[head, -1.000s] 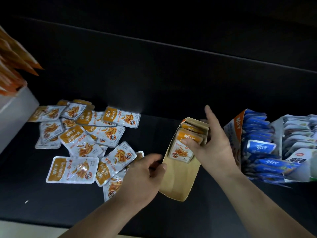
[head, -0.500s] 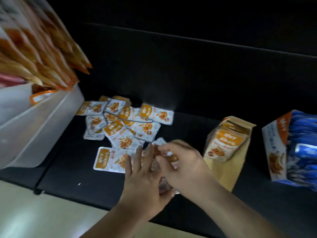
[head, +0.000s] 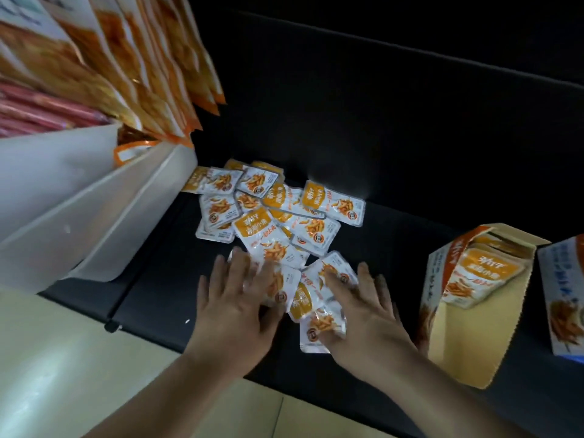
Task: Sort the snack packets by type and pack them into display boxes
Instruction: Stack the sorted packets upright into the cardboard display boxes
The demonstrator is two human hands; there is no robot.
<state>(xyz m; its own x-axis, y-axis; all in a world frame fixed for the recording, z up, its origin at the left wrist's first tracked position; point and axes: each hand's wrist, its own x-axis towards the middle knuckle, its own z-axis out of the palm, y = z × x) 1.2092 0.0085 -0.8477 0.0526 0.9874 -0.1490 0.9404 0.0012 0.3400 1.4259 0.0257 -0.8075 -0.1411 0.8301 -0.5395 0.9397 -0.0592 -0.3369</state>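
Left hand (head: 234,298) and right hand (head: 363,314) press flat on orange packets (head: 271,238).

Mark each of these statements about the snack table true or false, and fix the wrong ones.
1. The left hand and the right hand lie flat on the loose packets. True.
2. The loose packets are blue. False: they are orange and white.
3. The cardboard box to the right of the pile holds standing packets. True.
4. The right hand is reaching into the cardboard box. False: it rests on the loose packets, apart from the box.
5. The white bin on the left holds large orange bags. True.
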